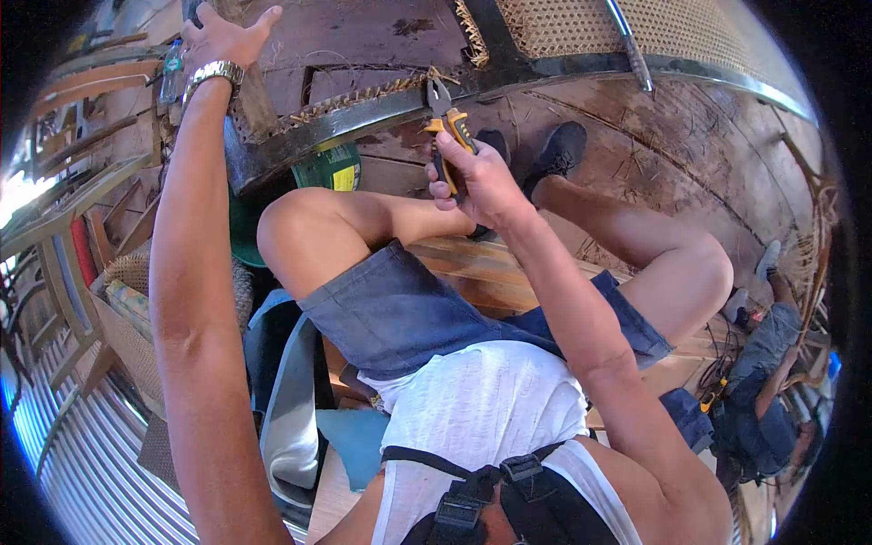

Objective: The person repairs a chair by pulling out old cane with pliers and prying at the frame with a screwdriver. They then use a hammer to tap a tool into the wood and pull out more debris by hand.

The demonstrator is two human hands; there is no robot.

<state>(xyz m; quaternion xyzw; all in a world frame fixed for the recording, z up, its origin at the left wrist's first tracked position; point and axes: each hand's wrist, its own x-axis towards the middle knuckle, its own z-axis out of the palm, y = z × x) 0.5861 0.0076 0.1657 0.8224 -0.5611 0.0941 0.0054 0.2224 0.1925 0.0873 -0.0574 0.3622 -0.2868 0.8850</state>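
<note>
My right hand (pixel 474 184) is closed around a pair of pliers (pixel 447 123) with orange and black handles. The jaws point up at the dark chair frame (pixel 363 111), where frayed cane strands (pixel 368 94) hang along the rim. My left hand (pixel 221 36), with a metal watch (pixel 213 73) on the wrist, rests on the frame's far left corner, fingers spread over the wood. Woven cane webbing (pixel 581 23) fills the frame's upper right part. My bent knees and denim shorts (pixel 400 309) lie below the frame.
A green tin (pixel 331 168) sits under the frame by my knee. Wooden chairs (pixel 86 118) stand stacked at the left, beside corrugated metal sheeting (pixel 82 454). Another person (pixel 767 400) sits at the right on the plank floor (pixel 690 145). A metal rod (pixel 633 50) crosses the webbing.
</note>
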